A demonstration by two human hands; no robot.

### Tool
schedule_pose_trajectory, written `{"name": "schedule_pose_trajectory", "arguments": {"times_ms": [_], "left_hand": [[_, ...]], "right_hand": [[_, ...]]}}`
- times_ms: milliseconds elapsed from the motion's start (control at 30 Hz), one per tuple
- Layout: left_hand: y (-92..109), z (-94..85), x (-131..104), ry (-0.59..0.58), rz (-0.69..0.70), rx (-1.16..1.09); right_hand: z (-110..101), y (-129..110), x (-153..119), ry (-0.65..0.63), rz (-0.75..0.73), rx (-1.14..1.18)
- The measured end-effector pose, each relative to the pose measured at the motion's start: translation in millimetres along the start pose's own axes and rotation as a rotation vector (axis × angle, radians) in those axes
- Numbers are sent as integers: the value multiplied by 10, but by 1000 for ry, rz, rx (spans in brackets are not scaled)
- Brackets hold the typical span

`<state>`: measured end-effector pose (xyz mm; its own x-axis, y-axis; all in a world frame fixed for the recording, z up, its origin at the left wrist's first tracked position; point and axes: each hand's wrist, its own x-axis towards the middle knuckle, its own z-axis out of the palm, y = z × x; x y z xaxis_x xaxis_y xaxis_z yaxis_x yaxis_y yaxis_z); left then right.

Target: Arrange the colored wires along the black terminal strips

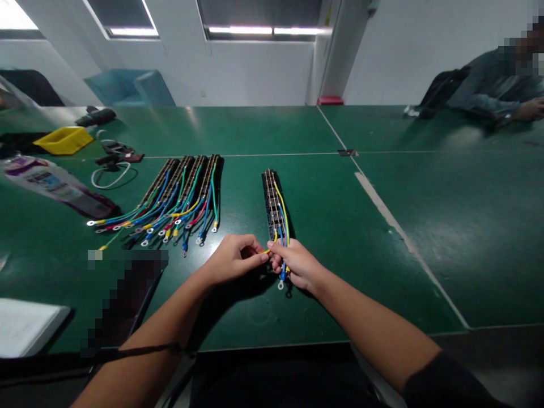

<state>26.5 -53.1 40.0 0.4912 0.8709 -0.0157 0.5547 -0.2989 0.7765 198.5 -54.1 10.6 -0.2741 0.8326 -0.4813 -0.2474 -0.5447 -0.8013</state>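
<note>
A black terminal block [269,198] lies lengthwise on the green table in front of me. Yellow and blue wires run along it toward my hands. My right hand [301,264] is closed around the wire bundle [285,232] near the block's close end. Below those fingers a blue-sleeved ring lug [281,283] sticks out. Thumb and fingertips of my left hand [233,258] pinch a short yellow wire [268,251] right beside the right hand; its tip is hidden by the fingers.
To the left lie several wired terminal blocks [187,175], their ring lugs fanned toward me. Beyond them are a plastic-wrapped package [55,184], a yellow bin [66,140] and a white cable [111,184]. Another person [484,85] sits at the far right.
</note>
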Motion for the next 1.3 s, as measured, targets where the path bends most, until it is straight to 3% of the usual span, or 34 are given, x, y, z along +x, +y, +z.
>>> {"name": "schedule_pose_trajectory", "arguments": {"times_ms": [267, 467, 600, 833, 1033, 1167, 1300], "left_hand": [[-16, -22, 19, -220, -221, -318], [-46, -20, 38, -314, -197, -471], [-60, -6, 39, -363, -152, -455], [-56, 16, 54, -169, 89, 9], [-43, 17, 43, -177, 118, -71], [-87, 41, 49, -199, 129, -59], [-137, 78, 71, -135, 194, 84]], "right_hand": [[-32, 1, 7, -79, 15, 112], [-31, -15, -2, -107, 33, 146], [-42, -20, -2, -124, 29, 166], [-79, -50, -10, -176, 89, 269], [-41, -64, -45, -99, 88, 189], [-53, -52, -34, -132, 83, 204], [-92, -48, -14, -184, 88, 274]]}}
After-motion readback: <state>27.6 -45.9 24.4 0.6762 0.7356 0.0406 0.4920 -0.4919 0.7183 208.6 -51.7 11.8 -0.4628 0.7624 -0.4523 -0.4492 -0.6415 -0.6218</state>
